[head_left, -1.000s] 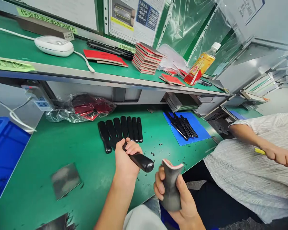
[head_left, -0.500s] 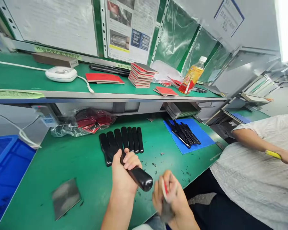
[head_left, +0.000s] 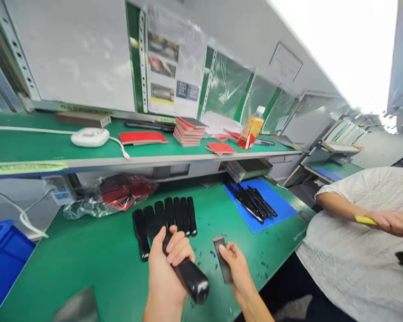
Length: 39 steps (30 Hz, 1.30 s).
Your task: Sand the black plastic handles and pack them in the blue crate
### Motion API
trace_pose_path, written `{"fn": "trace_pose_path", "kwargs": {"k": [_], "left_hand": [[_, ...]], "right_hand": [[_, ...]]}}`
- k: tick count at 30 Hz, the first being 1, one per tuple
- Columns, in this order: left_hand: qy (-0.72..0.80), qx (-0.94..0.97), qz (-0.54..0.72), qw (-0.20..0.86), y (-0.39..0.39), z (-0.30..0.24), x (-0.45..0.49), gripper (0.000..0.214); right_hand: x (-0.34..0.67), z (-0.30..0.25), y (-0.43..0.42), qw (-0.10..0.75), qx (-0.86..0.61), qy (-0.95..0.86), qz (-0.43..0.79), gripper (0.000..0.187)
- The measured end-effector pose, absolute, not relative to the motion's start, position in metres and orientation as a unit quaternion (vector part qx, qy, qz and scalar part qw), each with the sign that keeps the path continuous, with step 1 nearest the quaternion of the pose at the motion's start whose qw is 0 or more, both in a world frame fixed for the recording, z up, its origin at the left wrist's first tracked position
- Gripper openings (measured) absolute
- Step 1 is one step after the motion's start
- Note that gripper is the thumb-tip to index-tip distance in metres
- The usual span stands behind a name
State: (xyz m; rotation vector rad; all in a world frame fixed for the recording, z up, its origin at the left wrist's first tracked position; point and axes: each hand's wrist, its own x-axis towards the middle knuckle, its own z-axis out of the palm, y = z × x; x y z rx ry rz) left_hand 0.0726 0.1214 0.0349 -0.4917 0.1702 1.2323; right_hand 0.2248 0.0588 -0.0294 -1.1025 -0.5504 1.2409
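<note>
My left hand [head_left: 169,261] is closed around a black, glossy handle-shaped piece [head_left: 192,281], whose rounded end points toward me and to the right. In my right hand [head_left: 237,266] a thin grey sanding sponge [head_left: 223,260] is pinched between thumb and fingers, a short gap to the right of the black piece. Just beyond my left hand lies a row of several similar black pieces [head_left: 169,212]. Dark shavings [head_left: 215,255] are scattered on the green table [head_left: 117,255] around my right hand.
A blue sheet [head_left: 255,226] bears several black strips. Red pads [head_left: 143,137], a stacked pile [head_left: 188,134] and a drink bottle [head_left: 251,129] stand on the shelf. A grey sheet [head_left: 79,306] lies front left, beside a blue bin [head_left: 6,259]. A co-worker [head_left: 359,250] sits right.
My view has tilted upward. My right hand has turned, so the sponge's flat grey face now shows, and it has moved apart from the black piece. The co-worker's hand has opened out.
</note>
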Motion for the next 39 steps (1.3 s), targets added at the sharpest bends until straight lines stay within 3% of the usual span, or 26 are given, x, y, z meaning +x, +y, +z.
{"fn": "trace_pose_path", "kwargs": {"k": [5,10,14,20,24,28,31,39], "left_hand": [[0.102,-0.214,0.605,0.761,0.121,0.041,0.065,0.019],[0.088,-0.192,0.651,0.729,0.123,0.037,0.049,0.016],[0.089,-0.184,0.646,0.736,0.119,0.04,0.045,0.016],[-0.004,-0.155,0.618,0.77,0.116,0.049,0.035,0.021],[0.09,-0.129,0.607,0.779,0.126,0.048,0.04,0.042],[0.234,-0.131,0.574,0.774,0.133,0.042,0.057,0.027],[0.277,-0.105,0.562,0.773,0.132,0.038,0.066,0.018],[0.29,-0.038,0.542,0.787,0.129,0.028,0.07,0.027]], "right_hand": [[0.219,-0.03,0.058,0.648,-0.453,-0.271,0.549,0.072],[0.224,-0.017,0.058,0.616,-0.534,-0.239,0.527,0.049],[0.214,-0.012,0.054,0.614,-0.454,-0.308,0.568,0.056],[0.217,-0.033,0.067,0.582,-0.565,-0.269,0.52,0.048],[0.22,-0.033,0.05,0.559,-0.556,-0.253,0.56,0.053],[0.217,-0.023,0.027,0.547,-0.508,-0.287,0.601,0.057],[0.219,-0.018,0.017,0.555,-0.521,-0.413,0.5,0.054],[0.224,-0.013,0.015,0.479,-0.454,-0.73,0.178,0.042]]}}
